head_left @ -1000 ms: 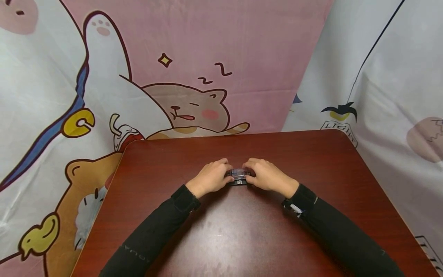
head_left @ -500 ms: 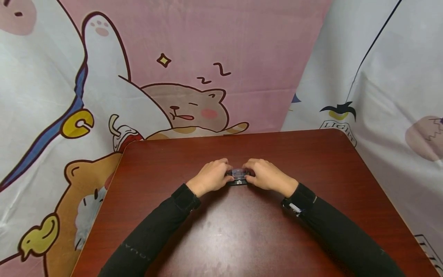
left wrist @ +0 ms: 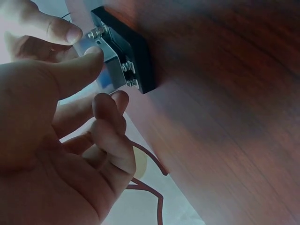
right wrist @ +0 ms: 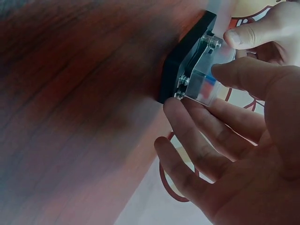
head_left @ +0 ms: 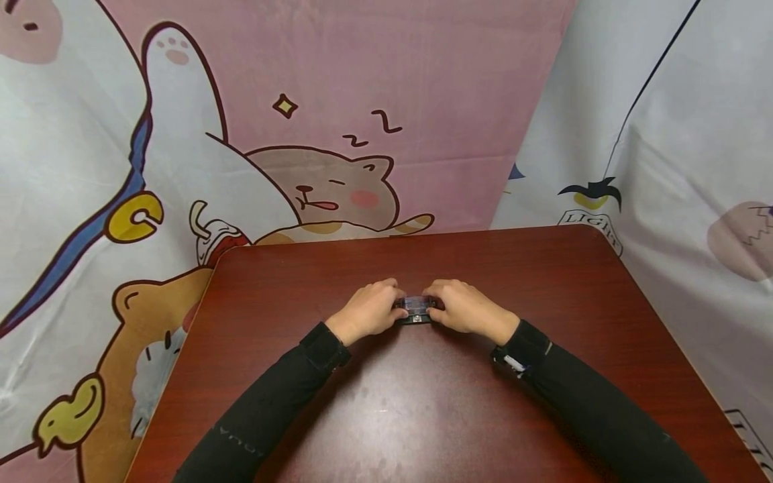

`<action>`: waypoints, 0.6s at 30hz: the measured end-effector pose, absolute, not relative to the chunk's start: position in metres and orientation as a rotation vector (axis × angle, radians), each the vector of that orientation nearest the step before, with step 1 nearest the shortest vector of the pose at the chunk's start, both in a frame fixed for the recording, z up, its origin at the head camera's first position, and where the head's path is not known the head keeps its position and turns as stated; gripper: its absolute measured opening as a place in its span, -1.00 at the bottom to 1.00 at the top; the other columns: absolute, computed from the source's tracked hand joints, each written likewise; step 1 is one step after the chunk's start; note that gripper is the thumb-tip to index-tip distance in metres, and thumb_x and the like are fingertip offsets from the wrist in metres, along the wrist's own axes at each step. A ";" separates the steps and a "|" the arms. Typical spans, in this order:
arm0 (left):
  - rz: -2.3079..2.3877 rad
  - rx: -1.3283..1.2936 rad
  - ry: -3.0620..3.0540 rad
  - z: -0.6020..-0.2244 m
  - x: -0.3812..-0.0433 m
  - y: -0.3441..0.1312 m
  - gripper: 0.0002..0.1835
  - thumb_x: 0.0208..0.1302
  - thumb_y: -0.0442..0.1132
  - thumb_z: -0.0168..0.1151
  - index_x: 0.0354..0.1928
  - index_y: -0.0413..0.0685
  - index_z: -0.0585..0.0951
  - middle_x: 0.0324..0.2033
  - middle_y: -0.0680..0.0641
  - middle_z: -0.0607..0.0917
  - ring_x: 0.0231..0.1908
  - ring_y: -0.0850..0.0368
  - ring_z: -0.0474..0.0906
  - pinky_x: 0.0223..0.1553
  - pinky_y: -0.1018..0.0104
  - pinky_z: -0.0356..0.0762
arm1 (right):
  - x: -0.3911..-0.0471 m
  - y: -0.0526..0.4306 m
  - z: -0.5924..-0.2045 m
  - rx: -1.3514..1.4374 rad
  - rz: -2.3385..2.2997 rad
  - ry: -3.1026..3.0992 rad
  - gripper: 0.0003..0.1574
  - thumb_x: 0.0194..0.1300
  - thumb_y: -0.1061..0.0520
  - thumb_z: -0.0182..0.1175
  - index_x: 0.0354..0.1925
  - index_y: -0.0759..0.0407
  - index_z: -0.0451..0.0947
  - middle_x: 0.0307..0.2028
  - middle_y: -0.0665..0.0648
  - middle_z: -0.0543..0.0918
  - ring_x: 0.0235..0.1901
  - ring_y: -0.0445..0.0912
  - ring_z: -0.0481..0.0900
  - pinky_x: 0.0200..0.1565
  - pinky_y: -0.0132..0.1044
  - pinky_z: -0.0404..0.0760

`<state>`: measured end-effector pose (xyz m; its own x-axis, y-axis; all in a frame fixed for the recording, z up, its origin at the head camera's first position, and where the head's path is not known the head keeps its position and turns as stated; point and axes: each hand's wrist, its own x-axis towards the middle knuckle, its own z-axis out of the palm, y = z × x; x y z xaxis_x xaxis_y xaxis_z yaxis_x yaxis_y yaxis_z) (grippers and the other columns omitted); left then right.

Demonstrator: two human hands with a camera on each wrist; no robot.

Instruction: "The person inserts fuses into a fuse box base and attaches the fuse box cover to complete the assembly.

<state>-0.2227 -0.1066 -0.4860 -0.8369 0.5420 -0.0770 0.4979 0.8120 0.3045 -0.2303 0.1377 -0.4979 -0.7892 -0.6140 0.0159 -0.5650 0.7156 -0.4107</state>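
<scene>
A small device with a black rectangular base [left wrist: 136, 54], metal screw terminals [right wrist: 182, 80] and a clear cover [right wrist: 199, 86] sits on the brown table. Blue and red parts show through the cover in the right wrist view. My left hand [head_left: 366, 308] pinches the device's left end, thumb at the near side and fingers beyond. At the other end my right hand [head_left: 468, 307] holds it the same way, its thumb [right wrist: 236, 72] against the cover. In the wrist views, some outer fingers of each hand sit loosely curled below the device. The far fingertips are partly hidden in the head view.
The brown table [head_left: 386, 402] has rounded far corners and reflects light near its front. Behind it and on both sides hangs a cartoon-printed cloth [head_left: 459, 100], close to the table's far edge.
Both hands stay on the device with almost no visible movement. Only the head view has shifted very slightly.
</scene>
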 end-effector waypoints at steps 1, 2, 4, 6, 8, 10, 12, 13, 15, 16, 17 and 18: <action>0.412 0.815 2.837 -0.487 -0.223 -0.107 -0.64 0.53 -0.02 0.46 0.20 -0.04 0.81 -0.03 -0.04 0.70 -0.25 0.14 0.62 -0.13 0.15 0.70 | -0.230 0.138 -0.498 -0.966 -0.605 2.798 -0.55 0.51 0.06 0.43 0.27 0.16 0.73 0.11 0.11 0.79 -0.05 -0.07 0.74 0.00 -0.05 0.74; 0.413 0.811 2.836 -0.487 -0.222 -0.107 -0.63 0.53 -0.02 0.46 0.21 -0.04 0.80 -0.03 -0.03 0.69 -0.25 0.14 0.62 -0.13 0.15 0.70 | -0.230 0.138 -0.498 -0.967 -0.598 2.799 -0.55 0.51 0.05 0.43 0.28 0.16 0.73 0.11 0.11 0.78 -0.05 -0.08 0.73 -0.01 -0.05 0.74; 0.404 0.810 2.838 -0.488 -0.221 -0.107 -0.61 0.52 -0.01 0.46 0.23 -0.04 0.79 -0.03 -0.03 0.69 -0.25 0.15 0.63 -0.13 0.16 0.71 | -0.228 0.137 -0.497 -0.967 -0.577 2.799 -0.52 0.52 0.04 0.42 0.30 0.16 0.71 0.11 0.11 0.78 -0.06 -0.08 0.73 -0.01 -0.06 0.74; 0.384 0.814 2.841 -0.489 -0.220 -0.108 -0.58 0.52 0.02 0.46 0.26 -0.03 0.78 -0.01 -0.03 0.69 -0.24 0.15 0.64 -0.12 0.15 0.71 | -0.227 0.138 -0.496 -0.971 -0.551 2.797 -0.46 0.53 0.01 0.41 0.36 0.17 0.68 0.14 0.12 0.76 -0.05 -0.09 0.73 -0.02 -0.07 0.74; 0.376 0.813 2.836 -0.488 -0.218 -0.110 -0.52 0.50 0.06 0.47 0.31 -0.03 0.75 0.03 -0.05 0.69 -0.22 0.13 0.65 -0.10 0.12 0.72 | -0.225 0.140 -0.495 -0.964 -0.550 2.794 -0.38 0.54 -0.01 0.41 0.44 0.18 0.62 0.19 0.15 0.75 -0.07 -0.07 0.72 -0.04 -0.07 0.73; 0.380 0.807 2.841 -0.487 -0.218 -0.113 -0.45 0.49 0.09 0.48 0.36 -0.03 0.72 0.08 -0.07 0.70 -0.20 0.10 0.67 -0.08 0.08 0.73 | -0.224 0.142 -0.493 -0.955 -0.568 2.811 -0.33 0.54 -0.03 0.41 0.48 0.17 0.59 0.22 0.18 0.74 -0.07 -0.07 0.72 -0.04 -0.07 0.73; 0.400 0.796 2.861 -0.484 -0.217 -0.117 -0.40 0.48 0.13 0.47 0.39 -0.05 0.70 0.11 -0.09 0.72 -0.16 0.06 0.70 -0.05 0.03 0.75 | -0.223 0.145 -0.491 -0.942 -0.612 2.847 -0.36 0.54 -0.02 0.40 0.45 0.17 0.61 0.20 0.18 0.76 -0.10 -0.07 0.72 -0.06 -0.07 0.74; 0.418 0.788 2.876 -0.483 -0.217 -0.119 -0.41 0.49 0.13 0.46 0.38 -0.06 0.70 0.11 -0.10 0.73 -0.14 0.03 0.72 -0.04 0.00 0.76 | -0.223 0.146 -0.491 -0.934 -0.641 2.865 -0.43 0.54 0.00 0.40 0.39 0.17 0.66 0.15 0.17 0.78 -0.13 -0.06 0.72 -0.07 -0.06 0.74; 0.439 0.781 2.924 -0.481 -0.217 -0.124 -0.45 0.52 0.13 0.43 0.34 -0.07 0.72 0.09 -0.09 0.77 -0.10 0.01 0.77 -0.02 -0.03 0.78 | -0.223 0.148 -0.491 -0.929 -0.669 2.908 -0.59 0.53 0.02 0.40 0.24 0.15 0.75 0.05 0.13 0.81 -0.15 -0.07 0.73 -0.07 -0.04 0.75; 0.445 0.781 2.949 -0.480 -0.216 -0.126 -0.49 0.54 0.12 0.41 0.29 -0.06 0.75 0.05 -0.08 0.79 -0.10 0.01 0.78 -0.03 -0.02 0.79 | -0.223 0.149 -0.491 -0.926 -0.676 2.926 -0.67 0.53 0.04 0.39 0.15 0.14 0.78 -0.01 0.10 0.83 -0.18 -0.08 0.73 -0.08 -0.04 0.75; 0.447 0.785 2.978 -0.479 -0.215 -0.128 -0.54 0.55 0.12 0.40 0.24 -0.06 0.77 0.02 -0.07 0.80 -0.10 0.02 0.80 -0.04 -0.02 0.80 | -0.223 0.151 -0.491 -0.922 -0.681 2.939 -0.74 0.52 0.06 0.38 0.07 0.13 0.81 -0.07 0.08 0.84 -0.20 -0.09 0.73 -0.09 -0.04 0.76; 0.450 0.792 3.006 -0.478 -0.215 -0.130 -0.59 0.57 0.10 0.38 0.18 -0.04 0.80 -0.02 -0.05 0.82 -0.11 0.02 0.81 -0.07 0.00 0.80 | -0.222 0.152 -0.491 -0.914 -0.678 2.949 -0.79 0.52 0.07 0.37 0.01 0.11 0.82 -0.11 0.07 0.84 -0.22 -0.10 0.73 -0.10 -0.05 0.75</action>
<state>-0.2145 -0.1298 -0.4785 -0.8727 0.4829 0.0716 0.4827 0.8316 0.2745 -0.2221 0.1522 -0.4914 -0.8326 -0.5353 0.1423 -0.5436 0.7408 -0.3947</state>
